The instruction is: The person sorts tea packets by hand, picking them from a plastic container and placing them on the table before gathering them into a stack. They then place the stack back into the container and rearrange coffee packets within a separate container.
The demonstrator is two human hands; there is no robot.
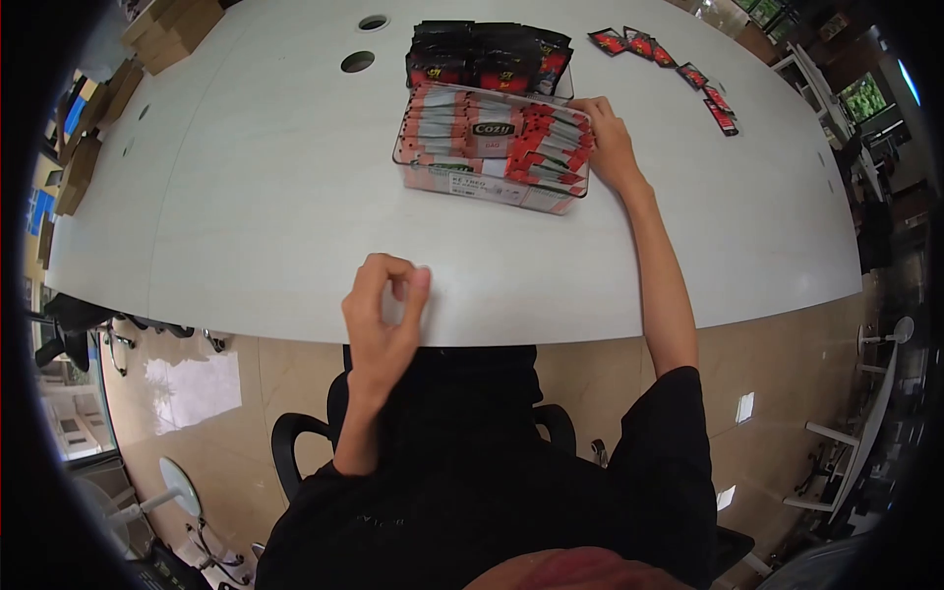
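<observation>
A clear plastic box [482, 187] stands on the white table, filled with rows of pink, grey and red sachets [556, 143]; a "Cozy" label shows in the middle. My right hand [605, 143] rests against the box's right end, its fingers partly behind the corner. Directly behind stands a second container holding black and red packets [487, 59]. My left hand [385, 310] is raised over the table's near edge, fingers curled with thumb and index finger close together; nothing is visible in it.
Several small red and black sachets [664, 56] lie in a curved line at the back right of the table [275, 216]. Two round cable holes [358, 63] are at the back left. Cardboard boxes [182, 34] sit beyond the left edge.
</observation>
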